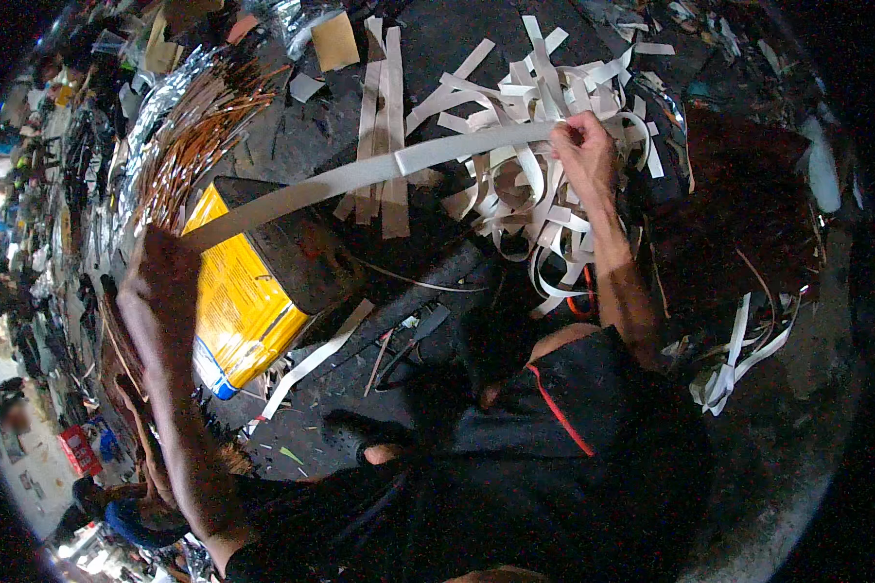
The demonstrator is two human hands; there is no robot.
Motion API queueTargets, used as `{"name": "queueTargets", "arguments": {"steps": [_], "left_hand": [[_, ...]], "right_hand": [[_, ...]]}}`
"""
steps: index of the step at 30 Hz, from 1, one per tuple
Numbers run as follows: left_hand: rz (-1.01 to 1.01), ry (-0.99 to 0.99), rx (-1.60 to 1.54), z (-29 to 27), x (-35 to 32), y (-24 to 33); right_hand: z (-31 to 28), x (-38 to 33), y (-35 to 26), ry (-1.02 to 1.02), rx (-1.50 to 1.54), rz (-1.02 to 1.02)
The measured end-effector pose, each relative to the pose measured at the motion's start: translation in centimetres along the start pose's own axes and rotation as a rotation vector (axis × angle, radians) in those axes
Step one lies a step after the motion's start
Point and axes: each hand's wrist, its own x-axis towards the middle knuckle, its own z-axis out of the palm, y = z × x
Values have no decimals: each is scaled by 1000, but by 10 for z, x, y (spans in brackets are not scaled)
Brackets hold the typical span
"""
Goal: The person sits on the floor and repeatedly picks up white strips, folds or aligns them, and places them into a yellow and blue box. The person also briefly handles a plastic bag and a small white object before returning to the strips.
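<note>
A long pale strip (360, 175) stretches taut between my two hands. My left hand (160, 277) grips its lower left end, just beside a yellow metal tin (238, 301). Up at the right, my right hand (583, 146) pinches the strip's other end over a tangled heap of white strips (525, 185). My forearms come up from the lower edge, and my dark shorts with red piping (554, 408) fill the bottom middle.
Flat tan strips (384, 117) lie behind the tin. A bundle of thin brown sticks (199, 131) and silver foil lie at upper left. A dark reddish mass (739, 214) sits at right, with loose white strips (739, 360) below it. Scraps litter the dark floor.
</note>
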Motion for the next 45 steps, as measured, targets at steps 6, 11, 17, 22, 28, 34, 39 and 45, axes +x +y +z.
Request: {"name": "queueTargets", "arguments": {"steps": [6,11,17,22,28,34,39,45], "left_hand": [[-168,-148,405,-63,-17,-91],[-324,-126,40,-79,-31,-134],[-262,-167,-644,-55,5,-1],[129,-322,-1027,-22,45,157],[475,-274,-1124,97,88,190],[100,-106,-488,271,-38,93],[-109,-165,-408,300,-71,79],[-332,-305,-1045,267,-60,68]], "right_hand": [[-69,33,59,224,-666,-53],[-160,52,148,296,-897,168],[-111,52,80,33,-25,108],[-70,44,-36,112,345,-101],[-82,35,-54,513,225,-158],[-46,-15,19,190,-6,-68],[8,-48,-2,-110,51,-26],[57,-80,-44,-624,208,-155]]}}
